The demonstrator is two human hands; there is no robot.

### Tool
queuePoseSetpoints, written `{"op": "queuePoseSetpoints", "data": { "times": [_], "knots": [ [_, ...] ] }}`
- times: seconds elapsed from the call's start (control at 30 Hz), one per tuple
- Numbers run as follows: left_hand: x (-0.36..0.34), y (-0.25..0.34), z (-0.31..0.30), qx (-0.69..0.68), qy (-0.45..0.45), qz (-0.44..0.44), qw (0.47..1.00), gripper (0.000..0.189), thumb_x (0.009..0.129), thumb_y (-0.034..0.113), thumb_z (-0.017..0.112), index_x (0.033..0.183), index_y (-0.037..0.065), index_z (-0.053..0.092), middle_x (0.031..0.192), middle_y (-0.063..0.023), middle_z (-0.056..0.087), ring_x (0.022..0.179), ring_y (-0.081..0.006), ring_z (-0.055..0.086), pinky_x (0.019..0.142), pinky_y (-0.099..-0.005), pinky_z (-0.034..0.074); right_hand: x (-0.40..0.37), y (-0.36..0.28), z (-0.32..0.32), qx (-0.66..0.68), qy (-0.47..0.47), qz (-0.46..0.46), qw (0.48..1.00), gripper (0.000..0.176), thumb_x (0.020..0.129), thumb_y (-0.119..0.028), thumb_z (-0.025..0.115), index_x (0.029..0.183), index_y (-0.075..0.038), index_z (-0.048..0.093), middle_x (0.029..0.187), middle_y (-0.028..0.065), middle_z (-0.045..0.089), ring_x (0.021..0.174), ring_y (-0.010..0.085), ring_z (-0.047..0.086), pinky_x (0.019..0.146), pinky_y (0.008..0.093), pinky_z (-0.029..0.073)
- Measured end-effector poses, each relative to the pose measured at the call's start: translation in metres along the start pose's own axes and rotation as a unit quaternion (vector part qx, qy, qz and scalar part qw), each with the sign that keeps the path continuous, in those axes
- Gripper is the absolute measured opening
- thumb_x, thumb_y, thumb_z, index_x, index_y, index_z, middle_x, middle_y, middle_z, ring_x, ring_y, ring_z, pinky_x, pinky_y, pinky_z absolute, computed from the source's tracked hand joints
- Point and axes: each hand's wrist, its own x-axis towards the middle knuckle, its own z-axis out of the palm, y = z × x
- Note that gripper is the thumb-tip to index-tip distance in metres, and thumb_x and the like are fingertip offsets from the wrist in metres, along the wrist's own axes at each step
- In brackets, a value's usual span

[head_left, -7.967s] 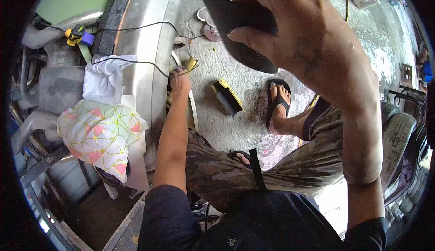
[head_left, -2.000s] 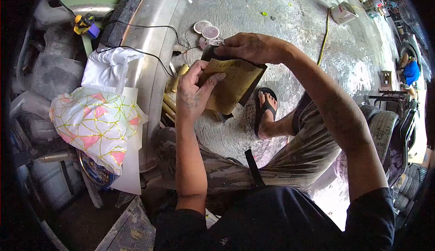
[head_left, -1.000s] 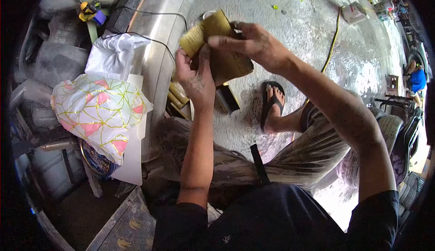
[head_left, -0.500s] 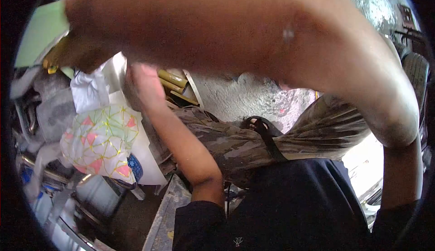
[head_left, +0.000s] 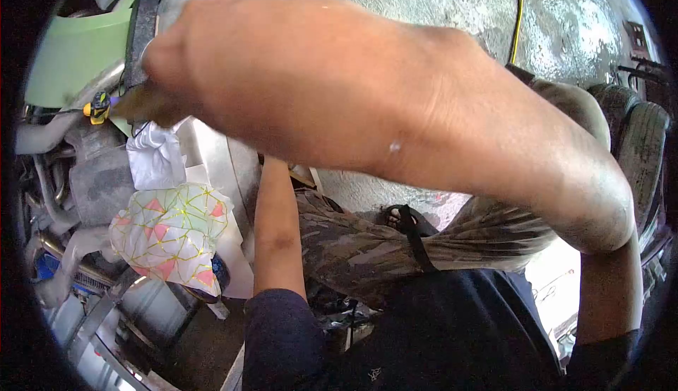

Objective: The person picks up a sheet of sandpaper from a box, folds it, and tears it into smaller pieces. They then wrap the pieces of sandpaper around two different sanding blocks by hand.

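Observation:
My right hand (head_left: 212, 59) and forearm stretch across the upper part of the view, close to the camera. Its fingers curl at the left around something brownish and blurred (head_left: 152, 103), which I cannot make out. My left forearm reaches up from the dark sleeve, and my left hand is hidden behind the right arm. Below the right hand lie a white crumpled bag (head_left: 157, 158) and a white, pink and gold patterned cloth (head_left: 169, 232).
Metal pipes (head_left: 49, 137) and other metal parts fill the left side. A light green panel (head_left: 78, 59) is at the upper left, near a yellow and black object (head_left: 97, 108). A tire (head_left: 644, 133) stands at the right; a yellow cable (head_left: 519, 16) crosses the wet floor.
My right hand and forearm have shifted, showing more of the green panel and floor. My left hand, visible before as a blur, has passed out of sight behind the right arm.

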Motion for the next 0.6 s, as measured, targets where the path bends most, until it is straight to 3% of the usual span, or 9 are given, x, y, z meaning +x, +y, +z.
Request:
{"op": "queuePoseSetpoints", "data": {
  "times": [0.2, 0.27, 0.37, 0.43, 0.5, 0.53, 0.57, 0.6],
  "knots": [
    [-0.052, -0.005, -0.05, -0.095, -0.145, -0.024, 0.985, 0.047, 0.078, 0.026, 0.073, 0.108, -0.008, 0.062, 0.081, -0.0129, 0.065, 0.07, -0.0177, 0.063, 0.068, -0.0336, 0.05, 0.001, 0.003, -0.004, -0.012, 0.0, -0.013, 1.0, 0.024, 0.085, -0.01, 0.054, 0.101, 0.0, 0.071, 0.09, 0.0235, 0.069, 0.086, 0.0375, 0.069, 0.079, 0.0438, 0.055],
    [-0.093, 0.002, -0.069, -0.153, -0.182, -0.048, 0.97, 0.046, 0.077, 0.026, 0.074, 0.105, -0.009, 0.064, 0.075, -0.0128, 0.067, 0.064, -0.0165, 0.064, 0.064, -0.0326, 0.051, 0.003, 0.005, -0.015, -0.006, -0.061, -0.011, 0.998, 0.022, 0.081, -0.006, 0.056, 0.097, 0.001, 0.07, 0.089, 0.0231, 0.069, 0.087, 0.0368, 0.068, 0.079, 0.044, 0.055],
    [-0.154, 0.025, -0.09, -0.23, -0.154, -0.046, 0.96, 0.051, 0.077, 0.03, 0.075, 0.111, -0.007, 0.063, 0.082, -0.0119, 0.068, 0.07, -0.0153, 0.065, 0.067, -0.0294, 0.052, 0.006, 0.015, -0.008, -0.062, -0.074, -0.039, 0.995, 0.016, 0.079, -0.006, 0.059, 0.09, 0.0, 0.069, 0.085, 0.0221, 0.069, 0.084, 0.0357, 0.069, 0.075, 0.0444, 0.055],
    [-0.175, 0.034, -0.095, -0.418, -0.118, 0.007, 0.901, 0.052, 0.081, 0.03, 0.073, 0.116, -0.006, 0.06, 0.091, -0.0097, 0.067, 0.074, -0.0137, 0.065, 0.067, -0.0286, 0.05, 0.001, 0.022, -0.011, -0.057, -0.112, -0.021, 0.992, 0.012, 0.08, -0.008, 0.059, 0.087, -0.003, 0.068, 0.079, 0.0201, 0.068, 0.079, 0.0338, 0.069, 0.07, 0.0446, 0.054],
    [-0.174, 0.037, -0.097, -0.493, -0.084, 0.037, 0.865, 0.05, 0.083, 0.029, 0.072, 0.119, -0.005, 0.059, 0.094, -0.0083, 0.066, 0.076, -0.013, 0.063, 0.069, -0.0278, 0.049, 0.001, 0.027, -0.013, -0.077, -0.115, -0.034, 0.99, 0.01, 0.081, -0.011, 0.061, 0.085, -0.005, 0.067, 0.073, 0.0185, 0.066, 0.074, 0.0331, 0.069, 0.066, 0.0449, 0.053],
    [-0.174, 0.038, -0.099, -0.558, -0.056, 0.063, 0.826, 0.049, 0.086, 0.028, 0.071, 0.121, -0.004, 0.058, 0.096, -0.007, 0.065, 0.078, -0.0123, 0.062, 0.07, -0.0269, 0.048, 0.003, 0.03, -0.014, -0.103, -0.163, -0.007, 0.981, 0.012, 0.084, -0.013, 0.062, 0.091, -0.006, 0.068, 0.074, 0.0152, 0.066, 0.071, 0.0325, 0.067, 0.066, 0.0436, 0.053],
    [-0.173, 0.044, -0.106, -0.563, -0.048, 0.066, 0.822, 0.049, 0.086, 0.028, 0.071, 0.121, -0.004, 0.058, 0.096, -0.007, 0.065, 0.078, -0.0123, 0.062, 0.07, -0.0269, 0.048, 0.005, 0.033, -0.016, -0.13, -0.211, 0.022, 0.969, 0.014, 0.088, -0.015, 0.063, 0.098, -0.007, 0.069, 0.074, 0.0119, 0.065, 0.067, 0.0319, 0.064, 0.066, 0.0423, 0.052],
    [-0.169, 0.052, -0.115, -0.607, -0.01, 0.084, 0.79, 0.049, 0.087, 0.027, 0.071, 0.122, -0.003, 0.057, 0.097, -0.0068, 0.065, 0.079, -0.0119, 0.061, 0.073, -0.0267, 0.048, 0.005, 0.039, -0.018, -0.136, -0.194, 0.003, 0.972, 0.016, 0.089, -0.018, 0.063, 0.098, -0.008, 0.07, 0.074, 0.0105, 0.065, 0.066, 0.0303, 0.064, 0.065, 0.0411, 0.052]
  ]
}}
